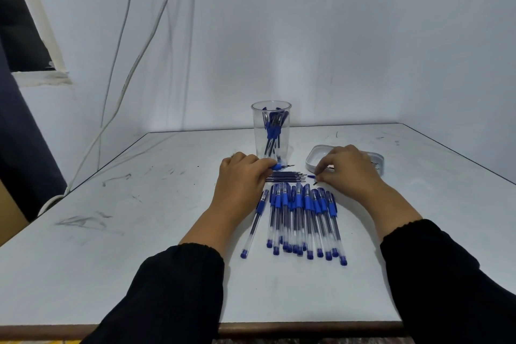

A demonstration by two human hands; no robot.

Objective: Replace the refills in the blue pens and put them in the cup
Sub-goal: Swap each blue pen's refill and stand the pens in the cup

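One head view shows it all. Left hand (240, 176) grips a blue-collared clear pen (279, 167) by its barrel, tip toward three o'clock, just in front of the tall clear plastic cup (270, 131), which already holds several pens. Right hand (346, 169) pinches a small dark tip piece (315, 183) beside the shallow white tray (314, 158). Loose thin refills (284, 176) lie between the hands; a row of capped blue pens (301, 220) sits at six o'clock. The tiny piece may slip or roll away, and a careless wrist could scatter the refills.
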